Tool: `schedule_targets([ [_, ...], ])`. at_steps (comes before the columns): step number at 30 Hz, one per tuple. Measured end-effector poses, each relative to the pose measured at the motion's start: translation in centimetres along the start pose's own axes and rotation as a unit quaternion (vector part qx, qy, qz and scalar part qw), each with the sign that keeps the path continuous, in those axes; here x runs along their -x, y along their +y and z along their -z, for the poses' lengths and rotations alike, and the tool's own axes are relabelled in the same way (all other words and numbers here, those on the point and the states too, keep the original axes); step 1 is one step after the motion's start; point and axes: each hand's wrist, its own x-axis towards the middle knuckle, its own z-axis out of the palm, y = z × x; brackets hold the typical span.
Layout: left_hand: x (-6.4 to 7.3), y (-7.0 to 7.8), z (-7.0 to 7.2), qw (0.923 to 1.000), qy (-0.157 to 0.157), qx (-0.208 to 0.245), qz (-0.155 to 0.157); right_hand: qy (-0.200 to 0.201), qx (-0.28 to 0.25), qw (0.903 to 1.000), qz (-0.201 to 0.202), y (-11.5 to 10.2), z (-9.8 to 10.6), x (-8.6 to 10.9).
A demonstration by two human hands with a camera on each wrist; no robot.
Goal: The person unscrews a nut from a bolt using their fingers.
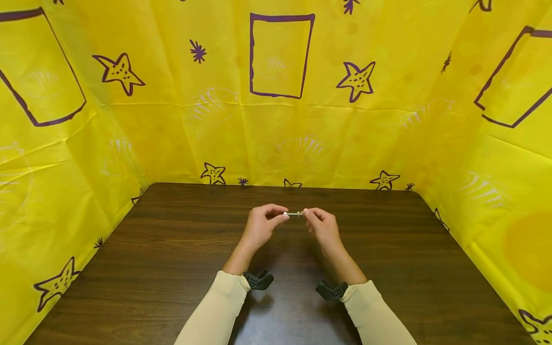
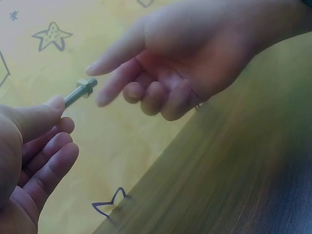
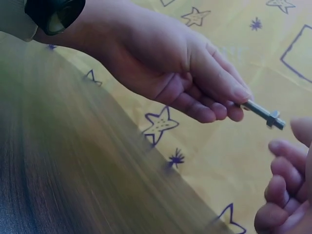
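My left hand (image 1: 258,226) pinches a metal bolt (image 1: 293,214) at its head end between thumb and forefinger. Its threaded end points right, toward my other hand, and a hex nut (image 2: 86,87) sits on the thread a little short of the tip. The head is hidden in my left fingertips. My right hand (image 1: 324,229) faces the nut with thumb and forefinger stretched out and spread apart. In the right wrist view a small gap shows between those fingertips and the bolt's tip, while the remaining fingers curl loosely toward the palm.
Both hands are above a dark wood-grain table (image 1: 151,268). Yellow cloth (image 1: 276,124) printed with purple starfish and frames walls it in at the back and sides. A black wrist mount (image 1: 258,280) sits at the left cuff, another mount (image 1: 331,290) at the right.
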Motion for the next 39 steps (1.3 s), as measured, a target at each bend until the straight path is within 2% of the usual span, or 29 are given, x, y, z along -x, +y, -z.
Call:
schedule_targets([
  [2,0.0,0.1,-0.1,1.0000,-0.001,0.002,-0.002,-0.007,0.001,0.9997,-0.022,-0.2,0.0,0.1],
  [5,0.1,0.2,-0.2,1.0000,-0.004,0.008,-0.004,-0.028,0.015,0.9985,-0.045,-1.6,-0.2,0.9],
  [8,0.6,1.9,-0.2,0.9999,-0.007,0.012,0.000,-0.035,0.015,0.9975,-0.060,-2.1,-0.4,1.2],
  [12,1.4,4.1,0.0,0.9999,-0.011,0.011,0.000,-0.051,-0.038,0.9957,-0.067,-0.7,-0.3,0.7],
  [13,1.4,4.2,-0.1,0.9999,-0.010,0.010,-0.001,-0.057,-0.052,0.9949,-0.065,-0.1,-0.2,0.5],
  [16,1.5,4.2,0.0,0.9999,-0.011,0.010,-0.004,-0.081,-0.071,0.9918,-0.068,-0.2,-0.1,0.5],
  [23,1.4,4.4,0.3,0.9997,-0.021,0.006,-0.007,-0.114,-0.074,0.9868,-0.088,-0.7,0.0,0.5],
  [28,1.3,4.2,0.4,0.9997,-0.023,0.002,-0.007,-0.115,-0.059,0.9871,-0.095,-1.0,0.2,0.4],
  [35,0.3,0.7,-0.1,0.9999,-0.014,0.005,0.001,-0.102,-0.055,0.9901,-0.078,-0.8,0.3,0.4],
  [39,0.1,0.2,0.1,0.9999,-0.011,-0.005,-0.004,-0.097,-0.059,0.9919,-0.057,-0.7,0.2,0.5],
])
